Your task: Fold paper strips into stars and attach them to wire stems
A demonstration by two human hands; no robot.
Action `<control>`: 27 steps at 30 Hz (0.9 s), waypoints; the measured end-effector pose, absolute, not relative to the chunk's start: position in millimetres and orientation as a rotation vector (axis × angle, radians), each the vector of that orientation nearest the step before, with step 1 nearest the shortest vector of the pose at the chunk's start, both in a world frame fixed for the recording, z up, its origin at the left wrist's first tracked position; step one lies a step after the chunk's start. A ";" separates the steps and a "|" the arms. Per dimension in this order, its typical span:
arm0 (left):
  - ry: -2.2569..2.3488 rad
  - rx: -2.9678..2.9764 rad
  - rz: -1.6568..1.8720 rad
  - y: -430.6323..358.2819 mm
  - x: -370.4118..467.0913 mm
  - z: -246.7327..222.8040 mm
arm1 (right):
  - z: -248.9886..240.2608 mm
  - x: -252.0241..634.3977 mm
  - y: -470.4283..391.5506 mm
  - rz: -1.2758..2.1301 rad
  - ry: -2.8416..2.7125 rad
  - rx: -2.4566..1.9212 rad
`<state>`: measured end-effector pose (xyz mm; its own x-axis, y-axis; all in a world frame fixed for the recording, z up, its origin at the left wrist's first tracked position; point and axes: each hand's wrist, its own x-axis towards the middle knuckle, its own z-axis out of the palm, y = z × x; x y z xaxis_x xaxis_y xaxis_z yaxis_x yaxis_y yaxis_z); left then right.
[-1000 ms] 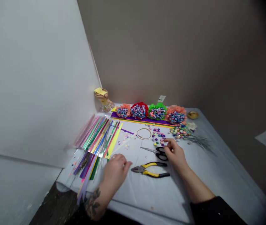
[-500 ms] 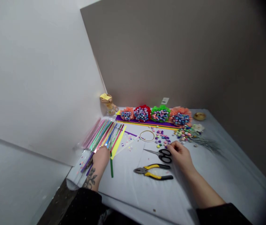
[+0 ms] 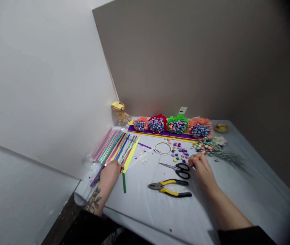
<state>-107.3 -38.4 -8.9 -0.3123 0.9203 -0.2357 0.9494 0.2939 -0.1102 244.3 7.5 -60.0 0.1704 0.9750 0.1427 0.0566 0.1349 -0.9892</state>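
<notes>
My left hand [image 3: 110, 172] lies at the near ends of the coloured paper strips [image 3: 120, 143] on the left of the table. Its fingertips are hidden among the strips, so I cannot see whether it grips one. My right hand [image 3: 201, 167] rests just right of the black handles of the scissors [image 3: 182, 170], its fingers curled together. Anything between those fingers is too small or hidden to make out. Pliers with yellow and black handles [image 3: 170, 188] lie open in front of the scissors. Small folded paper stars [image 3: 179, 149] are scattered behind the scissors.
Several tissue-paper flowers with star centres [image 3: 177, 125] line the back on coloured sheets [image 3: 160, 133]. A ring [image 3: 162, 148] lies mid-table. Wire stems [image 3: 233, 159] lie at right, a small gold dish [image 3: 221, 128] behind. A jar-like container [image 3: 121, 117] stands at the back left corner.
The whole view has shifted slightly. My right hand has drawn a little to the right of the scissors, with its fingers more curled. My left hand has shifted slightly among the strips.
</notes>
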 end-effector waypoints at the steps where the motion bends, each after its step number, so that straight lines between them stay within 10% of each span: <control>1: 2.457 1.775 -0.298 -39.3 -112.9 -5.4 | -59.8 244.1 7.4 0.970 -1.165 -1.181; 27: 3.038 2.064 0.520 -12.1 -154.5 76.5 | -73.4 247.0 13.3 1.011 -1.331 -1.269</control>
<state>-154.5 -12.1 76.5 -0.2723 0.7647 0.5840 0.9153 0.3930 -0.0878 247.0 13.3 -73.4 0.0458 0.9929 0.1101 0.1603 0.1014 -0.9818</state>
